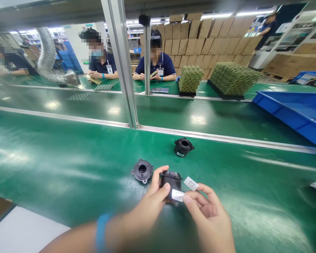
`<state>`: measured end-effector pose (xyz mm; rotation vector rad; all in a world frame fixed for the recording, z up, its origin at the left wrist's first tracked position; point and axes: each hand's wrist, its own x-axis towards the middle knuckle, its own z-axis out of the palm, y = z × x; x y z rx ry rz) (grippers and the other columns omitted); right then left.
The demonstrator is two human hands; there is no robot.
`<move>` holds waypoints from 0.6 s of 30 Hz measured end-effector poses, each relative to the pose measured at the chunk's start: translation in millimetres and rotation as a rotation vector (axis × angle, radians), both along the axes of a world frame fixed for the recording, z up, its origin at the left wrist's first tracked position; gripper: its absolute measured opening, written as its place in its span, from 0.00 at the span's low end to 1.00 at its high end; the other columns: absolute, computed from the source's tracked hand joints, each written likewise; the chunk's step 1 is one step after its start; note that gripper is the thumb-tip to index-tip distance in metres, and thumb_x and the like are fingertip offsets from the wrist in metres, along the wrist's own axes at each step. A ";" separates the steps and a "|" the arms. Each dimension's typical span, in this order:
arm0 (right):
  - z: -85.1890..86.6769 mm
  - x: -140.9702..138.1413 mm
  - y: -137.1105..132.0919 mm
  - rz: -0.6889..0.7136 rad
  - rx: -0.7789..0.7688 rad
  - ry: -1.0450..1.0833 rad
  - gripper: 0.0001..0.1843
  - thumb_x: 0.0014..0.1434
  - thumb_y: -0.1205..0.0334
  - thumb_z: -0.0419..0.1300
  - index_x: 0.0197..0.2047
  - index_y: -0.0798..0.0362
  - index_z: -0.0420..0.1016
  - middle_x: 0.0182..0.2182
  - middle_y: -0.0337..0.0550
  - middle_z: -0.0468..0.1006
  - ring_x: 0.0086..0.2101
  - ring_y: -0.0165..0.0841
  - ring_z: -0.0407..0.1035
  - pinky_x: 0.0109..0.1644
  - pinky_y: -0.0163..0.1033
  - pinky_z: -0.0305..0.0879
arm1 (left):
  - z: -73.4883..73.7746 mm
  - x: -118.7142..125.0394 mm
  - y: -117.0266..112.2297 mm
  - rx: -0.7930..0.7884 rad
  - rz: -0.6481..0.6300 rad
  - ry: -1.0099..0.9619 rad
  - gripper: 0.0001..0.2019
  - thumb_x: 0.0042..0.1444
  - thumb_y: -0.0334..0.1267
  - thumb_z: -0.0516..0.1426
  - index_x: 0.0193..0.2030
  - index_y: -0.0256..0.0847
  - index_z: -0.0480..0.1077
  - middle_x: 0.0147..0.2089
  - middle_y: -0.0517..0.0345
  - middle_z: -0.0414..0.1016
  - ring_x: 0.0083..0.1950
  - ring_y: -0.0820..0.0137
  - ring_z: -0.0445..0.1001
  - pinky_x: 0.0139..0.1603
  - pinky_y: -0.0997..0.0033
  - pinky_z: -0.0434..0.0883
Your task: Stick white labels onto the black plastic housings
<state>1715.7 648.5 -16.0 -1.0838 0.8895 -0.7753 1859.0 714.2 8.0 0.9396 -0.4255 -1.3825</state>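
My left hand [152,203] grips a black cylindrical plastic part [171,181] just above the green bench, thumb and fingers around its body. My right hand [208,218] pinches a small white label [177,195] against the part's side; a second white label [191,183] sticks up by my right fingertips. Two more black round parts lie on the mat: one [142,170] just left of my hands, another [183,147] farther back. A blue band is on my left wrist.
A metal rail [226,140] and an upright aluminium post [122,66] separate my bench from a green conveyor. A blue tray [295,112] sits at right. Stacks of green ring parts [191,79] stand beyond. Co-workers sit opposite; cardboard boxes line the back.
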 end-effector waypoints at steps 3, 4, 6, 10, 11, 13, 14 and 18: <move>-0.1 0.7 0.9 -0.003 -0.017 0.006 0.30 0.52 0.48 0.70 0.50 0.48 0.60 0.29 0.38 0.75 0.29 0.27 0.69 0.33 0.28 0.66 | -0.2 -0.8 0.9 0.002 0.003 -0.006 0.28 0.64 0.44 0.55 0.66 0.50 0.47 0.53 0.53 0.65 0.44 0.73 0.67 0.47 0.67 0.64; 0.0 1.4 1.3 -0.010 -0.021 0.010 0.30 0.52 0.48 0.71 0.50 0.48 0.60 0.30 0.38 0.76 0.29 0.27 0.68 0.32 0.28 0.66 | -0.1 -0.9 1.2 0.004 0.004 -0.007 0.28 0.64 0.44 0.55 0.66 0.50 0.47 0.53 0.53 0.65 0.43 0.73 0.67 0.47 0.66 0.64; -0.2 2.9 2.0 -0.031 -0.023 0.022 0.31 0.51 0.48 0.71 0.50 0.48 0.61 0.30 0.39 0.76 0.28 0.28 0.68 0.31 0.28 0.66 | 0.1 -1.1 1.6 0.002 0.002 0.001 0.28 0.64 0.44 0.55 0.67 0.50 0.47 0.53 0.53 0.65 0.44 0.73 0.68 0.48 0.66 0.64; -1.2 3.9 2.9 -0.056 -0.023 0.042 0.32 0.50 0.48 0.72 0.50 0.48 0.61 0.30 0.41 0.77 0.29 0.29 0.69 0.31 0.29 0.67 | 0.4 -0.9 1.5 -0.010 -0.011 0.019 0.27 0.64 0.43 0.54 0.67 0.50 0.47 0.53 0.54 0.66 0.43 0.74 0.67 0.48 0.66 0.64; -1.5 3.6 2.9 -0.051 -0.026 0.044 0.32 0.50 0.47 0.71 0.50 0.49 0.61 0.31 0.41 0.77 0.29 0.29 0.69 0.31 0.30 0.67 | 0.5 -0.8 1.4 -0.009 -0.013 0.018 0.27 0.64 0.43 0.55 0.66 0.50 0.48 0.53 0.54 0.66 0.43 0.74 0.67 0.48 0.66 0.64; -1.9 2.7 2.5 -0.034 -0.039 0.048 0.32 0.50 0.47 0.71 0.50 0.49 0.61 0.30 0.41 0.77 0.29 0.30 0.70 0.32 0.30 0.68 | 0.8 -0.7 1.2 -0.004 -0.014 0.019 0.27 0.64 0.43 0.55 0.66 0.49 0.48 0.52 0.54 0.66 0.42 0.74 0.67 0.47 0.66 0.64; -1.9 2.3 2.4 -0.025 -0.046 0.053 0.32 0.50 0.47 0.71 0.50 0.49 0.61 0.31 0.42 0.77 0.30 0.30 0.70 0.31 0.30 0.68 | 1.0 -0.5 1.1 -0.002 -0.015 0.018 0.27 0.64 0.43 0.55 0.66 0.49 0.48 0.52 0.54 0.66 0.43 0.74 0.67 0.47 0.66 0.64; -0.2 1.6 2.9 -0.018 -0.050 0.068 0.31 0.52 0.46 0.70 0.51 0.48 0.60 0.31 0.42 0.77 0.30 0.30 0.69 0.31 0.29 0.67 | 1.6 -0.1 1.3 0.001 -0.018 0.011 0.27 0.64 0.43 0.54 0.66 0.50 0.48 0.53 0.53 0.66 0.43 0.73 0.67 0.46 0.66 0.64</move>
